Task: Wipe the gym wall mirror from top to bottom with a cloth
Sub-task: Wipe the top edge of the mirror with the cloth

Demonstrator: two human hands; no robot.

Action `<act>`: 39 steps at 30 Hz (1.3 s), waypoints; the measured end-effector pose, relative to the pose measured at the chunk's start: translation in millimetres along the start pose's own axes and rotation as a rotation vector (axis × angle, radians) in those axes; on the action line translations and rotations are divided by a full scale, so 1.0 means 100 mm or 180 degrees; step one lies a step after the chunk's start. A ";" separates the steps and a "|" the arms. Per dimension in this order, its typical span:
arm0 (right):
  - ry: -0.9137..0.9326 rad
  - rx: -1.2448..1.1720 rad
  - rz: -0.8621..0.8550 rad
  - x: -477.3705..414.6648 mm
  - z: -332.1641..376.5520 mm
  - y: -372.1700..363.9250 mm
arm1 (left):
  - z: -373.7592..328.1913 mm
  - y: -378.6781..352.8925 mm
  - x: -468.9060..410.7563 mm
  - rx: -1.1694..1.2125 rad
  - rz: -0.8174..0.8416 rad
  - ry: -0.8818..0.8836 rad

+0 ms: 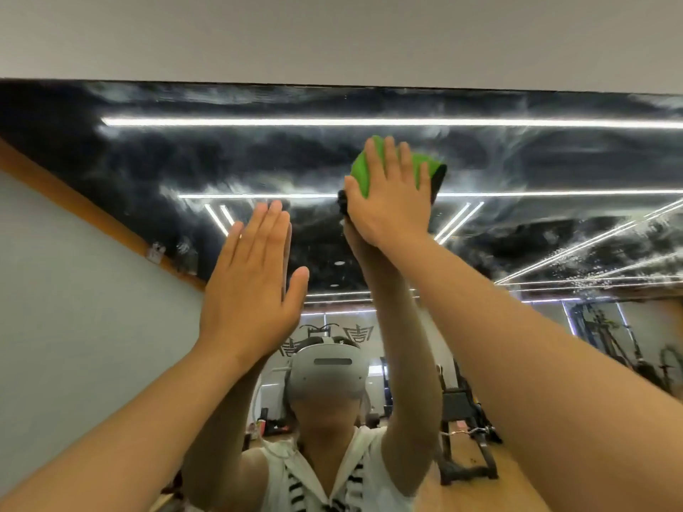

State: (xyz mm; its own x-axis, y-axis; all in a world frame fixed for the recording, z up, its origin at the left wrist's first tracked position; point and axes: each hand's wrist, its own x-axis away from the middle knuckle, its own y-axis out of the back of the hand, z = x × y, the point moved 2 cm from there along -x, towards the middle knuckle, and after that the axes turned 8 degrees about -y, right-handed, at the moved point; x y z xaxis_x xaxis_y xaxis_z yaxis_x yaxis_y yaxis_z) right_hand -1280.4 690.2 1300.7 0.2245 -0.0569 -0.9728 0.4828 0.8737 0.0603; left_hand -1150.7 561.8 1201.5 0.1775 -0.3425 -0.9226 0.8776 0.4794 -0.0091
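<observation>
The wall mirror (258,160) fills the view, its upper part streaked with white smears. My right hand (388,194) is raised high and presses a green cloth (362,171) flat against the glass, fingers straight. The cloth shows around my fingers and at its dark right edge. My left hand (251,275) is lifted lower and to the left, palm toward the mirror, fingers straight and together, holding nothing. I cannot tell if it touches the glass. My reflection with a grey headset shows below the hands.
A white wall band (332,35) runs above the mirror's top edge. Reflected in the glass are a grey wall with an orange strip (74,201) at left, ceiling light strips, and gym machines (610,345) at lower right.
</observation>
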 end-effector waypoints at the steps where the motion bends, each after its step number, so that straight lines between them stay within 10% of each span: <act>1: 0.0238 0.0003 0.0028 0.08 0.23 -0.06 | 0.00 0.01 -0.02 0.0037 -0.0008 0.0012; 9: 0.1108 0.0095 0.0234 0.30 0.15 -0.03 | -0.08 0.12 -0.06 0.0097 0.0070 0.0157; 24: -0.0250 0.0263 0.0032 0.07 -2.75 0.66 | -1.57 -0.47 -0.58 0.0342 0.0075 0.0194; 29: -0.0628 0.0261 -0.0042 0.28 -2.57 0.56 | -1.58 -0.49 -0.56 0.0283 0.0042 0.0234; 39: 0.0901 0.0297 0.0244 0.19 -1.67 0.34 | -1.56 -0.48 -0.58 0.0290 0.0052 0.0263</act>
State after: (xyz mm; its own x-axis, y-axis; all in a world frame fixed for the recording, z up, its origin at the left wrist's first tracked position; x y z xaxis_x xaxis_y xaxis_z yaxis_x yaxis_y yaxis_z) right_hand -1401.3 799.2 1246.4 0.0249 0.1557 -0.9875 0.5522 0.8213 0.1434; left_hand -1272.3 684.8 1194.8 0.1580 -0.2655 -0.9511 0.9124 0.4075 0.0378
